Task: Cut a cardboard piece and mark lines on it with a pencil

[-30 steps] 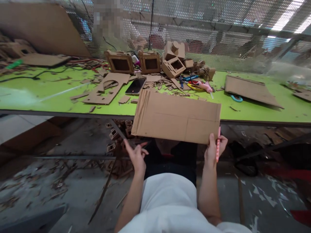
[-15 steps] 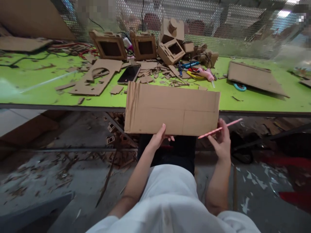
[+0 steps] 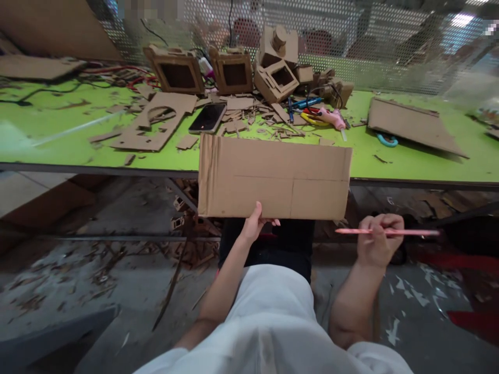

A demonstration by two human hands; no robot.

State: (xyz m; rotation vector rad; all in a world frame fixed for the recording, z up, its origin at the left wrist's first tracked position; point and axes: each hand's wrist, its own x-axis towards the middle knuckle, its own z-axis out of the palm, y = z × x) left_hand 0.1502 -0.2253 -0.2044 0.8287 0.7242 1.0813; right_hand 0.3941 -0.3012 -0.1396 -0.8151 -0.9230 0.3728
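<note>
left hand (image 3: 252, 226) pinches cardboard panel (image 3: 273, 176) at lower edge, above lap, before bench (image 3: 390, 166) | right hand (image 3: 377, 244) closed on pink pencil (image 3: 385, 232), level | advice: support panel firmly before marking along drawn lines

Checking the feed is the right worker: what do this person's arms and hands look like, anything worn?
Both forearms are bare, no gloves, watch or rings visible on the left hand or right hand. White short sleeves show at the bottom edge.

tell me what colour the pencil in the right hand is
Pink. The pencil lies level in the right hand, clearest in the head view.
</note>
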